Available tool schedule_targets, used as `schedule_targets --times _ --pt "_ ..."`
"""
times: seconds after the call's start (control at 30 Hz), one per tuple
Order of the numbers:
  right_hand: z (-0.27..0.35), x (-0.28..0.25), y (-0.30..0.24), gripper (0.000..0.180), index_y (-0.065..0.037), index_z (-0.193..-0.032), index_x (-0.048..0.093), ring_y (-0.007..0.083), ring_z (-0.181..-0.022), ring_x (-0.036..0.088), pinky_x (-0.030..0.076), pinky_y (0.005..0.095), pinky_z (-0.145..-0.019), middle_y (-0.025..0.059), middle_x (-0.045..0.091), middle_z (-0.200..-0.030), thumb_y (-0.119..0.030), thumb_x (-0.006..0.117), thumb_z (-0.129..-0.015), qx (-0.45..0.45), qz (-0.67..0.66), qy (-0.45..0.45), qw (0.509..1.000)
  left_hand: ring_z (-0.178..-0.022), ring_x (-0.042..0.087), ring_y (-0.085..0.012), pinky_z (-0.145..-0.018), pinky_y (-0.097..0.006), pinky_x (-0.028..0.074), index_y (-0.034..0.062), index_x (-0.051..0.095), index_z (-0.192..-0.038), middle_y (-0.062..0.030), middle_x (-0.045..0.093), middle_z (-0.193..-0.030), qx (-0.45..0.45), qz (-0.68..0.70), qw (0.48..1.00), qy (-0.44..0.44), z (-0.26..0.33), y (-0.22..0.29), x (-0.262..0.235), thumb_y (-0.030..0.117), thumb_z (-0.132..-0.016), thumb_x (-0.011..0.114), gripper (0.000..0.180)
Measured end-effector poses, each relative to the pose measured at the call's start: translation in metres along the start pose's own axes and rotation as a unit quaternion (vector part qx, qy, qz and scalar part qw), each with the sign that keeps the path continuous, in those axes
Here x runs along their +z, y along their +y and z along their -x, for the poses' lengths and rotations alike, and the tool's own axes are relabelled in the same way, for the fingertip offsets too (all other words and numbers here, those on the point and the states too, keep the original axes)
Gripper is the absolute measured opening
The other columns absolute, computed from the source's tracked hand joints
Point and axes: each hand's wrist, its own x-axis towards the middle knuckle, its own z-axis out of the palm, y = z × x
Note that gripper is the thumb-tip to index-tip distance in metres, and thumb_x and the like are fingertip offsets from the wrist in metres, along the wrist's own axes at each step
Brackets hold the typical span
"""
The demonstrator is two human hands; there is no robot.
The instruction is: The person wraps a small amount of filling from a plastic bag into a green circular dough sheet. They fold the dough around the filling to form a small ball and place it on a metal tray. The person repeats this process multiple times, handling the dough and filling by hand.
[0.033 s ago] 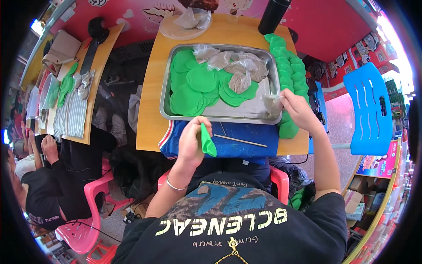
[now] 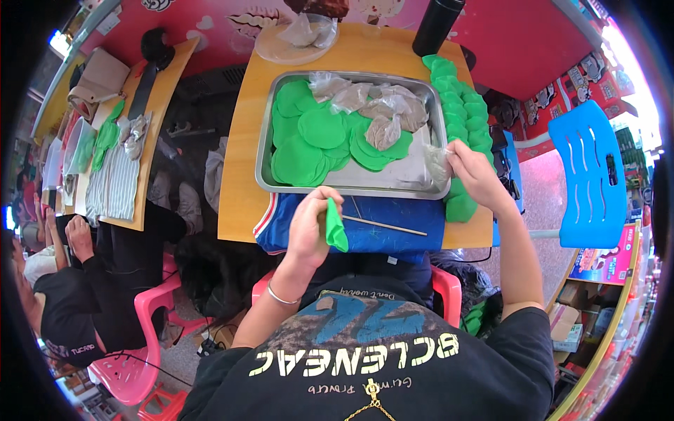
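In front of my body, my left hand (image 2: 309,228) is closed around a folded green fabric piece (image 2: 336,228) that hangs from its fingers. Over the right rim of a metal tray (image 2: 351,189), my right hand (image 2: 479,175) pinches the top of a small clear plastic bag (image 2: 437,165) with pale contents. Inside the tray lie overlapping round green fabric discs (image 2: 321,128) and several clear bags of greyish-brown filling (image 2: 393,107). A thin wooden stick (image 2: 393,225) rests on a blue cloth (image 2: 414,238) near my left hand.
Rows of gathered green pieces (image 2: 456,111) line the table's right side. A black bottle (image 2: 437,27) and a clear round lid (image 2: 295,52) stand at the back. Right is a blue chair (image 2: 588,172); left, a person (image 2: 77,302) sits at another table (image 2: 165,119).
My left hand has shifted slightly to the right with the green fabric piece. The small bag under my right hand now hangs fuller in view inside the tray's right edge.
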Motion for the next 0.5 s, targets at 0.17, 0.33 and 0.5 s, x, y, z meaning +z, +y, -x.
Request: schedule_targets --times 0.17,0.33,0.5 --pt "-0.004 0.016 -0.036 0.017 -0.002 -0.092 0.047 0.0108 -0.067 0.044 0.039 0.0265 -0.061 0.0038 0.046 -0.071 -0.018 0.041 -0.094 0.007 -0.124 -0.041 0.991 -0.057 0.033 -0.0018 -0.051 -0.017 0.030 -0.0022 0.050 -0.114 0.0062 0.038 -0.068 -0.028 -0.081 0.995 -0.042 -0.002 -0.008 0.032 0.021 -0.092 0.049 0.032" --pt "-0.003 0.039 -0.059 0.017 -0.004 -0.092 0.050 0.0083 -0.074 0.045 0.040 0.0251 -0.064 -0.0011 0.048 -0.081 -0.020 0.046 -0.093 0.005 -0.251 -0.092 0.964 -0.069 0.046 -0.0024 -0.059 -0.017 0.037 0.0034 0.054 -0.112 0.0056 0.053 -0.080 0.016 -0.115 0.986 -0.123 -0.007 -0.018 0.049 0.022 -0.087 0.060 0.032" --pt "-0.002 0.042 -0.062 0.026 -0.001 -0.092 0.054 0.0082 -0.076 0.049 0.043 0.0252 -0.066 0.0043 0.054 -0.082 -0.024 0.060 -0.083 -0.024 -0.155 -0.118 0.980 -0.087 0.056 -0.0078 -0.081 -0.025 0.043 0.0031 0.058 -0.101 -0.0019 0.061 -0.099 0.009 -0.073 0.988 -0.137 -0.008 -0.011 0.041 0.011 -0.085 0.062 0.018"
